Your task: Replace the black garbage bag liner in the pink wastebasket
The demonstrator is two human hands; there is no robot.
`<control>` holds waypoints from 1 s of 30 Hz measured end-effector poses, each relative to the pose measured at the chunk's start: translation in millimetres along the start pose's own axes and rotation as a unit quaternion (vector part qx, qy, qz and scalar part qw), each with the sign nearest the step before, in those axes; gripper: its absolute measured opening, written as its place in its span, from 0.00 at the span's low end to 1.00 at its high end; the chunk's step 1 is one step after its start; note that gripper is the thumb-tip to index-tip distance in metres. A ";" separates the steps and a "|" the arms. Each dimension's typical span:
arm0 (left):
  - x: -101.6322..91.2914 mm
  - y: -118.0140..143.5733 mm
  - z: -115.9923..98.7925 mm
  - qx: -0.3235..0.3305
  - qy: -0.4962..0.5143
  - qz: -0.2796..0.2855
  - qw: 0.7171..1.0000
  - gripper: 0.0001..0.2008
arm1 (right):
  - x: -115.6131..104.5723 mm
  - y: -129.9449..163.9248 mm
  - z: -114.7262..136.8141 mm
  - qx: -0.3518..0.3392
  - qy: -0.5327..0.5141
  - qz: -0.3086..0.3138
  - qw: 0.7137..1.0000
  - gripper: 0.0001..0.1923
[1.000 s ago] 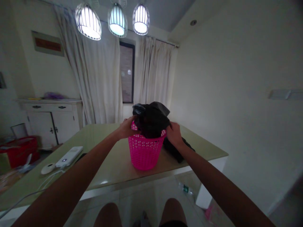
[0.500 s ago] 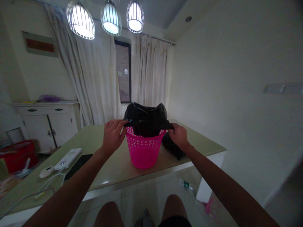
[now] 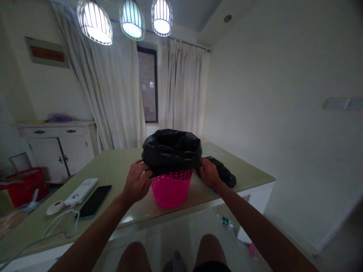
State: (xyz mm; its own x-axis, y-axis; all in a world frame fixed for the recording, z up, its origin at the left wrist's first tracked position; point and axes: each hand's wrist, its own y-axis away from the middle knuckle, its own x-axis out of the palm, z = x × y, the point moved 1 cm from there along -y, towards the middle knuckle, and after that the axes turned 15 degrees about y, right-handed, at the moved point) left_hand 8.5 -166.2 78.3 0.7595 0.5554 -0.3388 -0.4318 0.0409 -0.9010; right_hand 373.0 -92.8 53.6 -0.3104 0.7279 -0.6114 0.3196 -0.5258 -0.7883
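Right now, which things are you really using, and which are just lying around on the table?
In use:
black bag, pulled over the rim of the pink basket
left hand and right hand, both gripping the bag's edge

Just lying about:
phone
white power bank
crumpled black bags

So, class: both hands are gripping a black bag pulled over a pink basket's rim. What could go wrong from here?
1. The left hand and right hand grip the black bag only at opposite sides, so the thin plastic might tear on the rim.
2. The pink basket looks light and stands near the table edge; an uneven pull could tip it off.
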 end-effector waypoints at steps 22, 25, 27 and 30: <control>37.7 83.8 15.3 -0.111 0.008 0.127 0.986 0.07 | 64.8 5.8 16.9 -0.017 0.054 0.253 0.966 0.17; 42.4 110.6 22.8 -0.131 0.065 0.155 0.977 0.08 | 89.4 23.8 17.7 0.001 0.044 0.271 0.962 0.19; 44.3 122.6 29.1 -0.147 0.082 0.143 0.975 0.09 | 104.8 30.6 16.6 0.016 0.016 0.278 0.960 0.20; 48.5 128.1 38.8 -0.190 0.155 0.141 0.959 0.10 | 123.2 32.4 13.3 0.037 -0.025 0.270 0.962 0.19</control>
State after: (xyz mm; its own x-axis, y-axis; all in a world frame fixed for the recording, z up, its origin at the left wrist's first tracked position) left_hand -28.8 -101.7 -43.0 0.7722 0.2244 -0.5945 -0.4773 -0.4127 -0.7758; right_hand 333.2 -26.0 -48.2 -0.1606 0.3197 -0.9338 0.3814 -0.8525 -0.3575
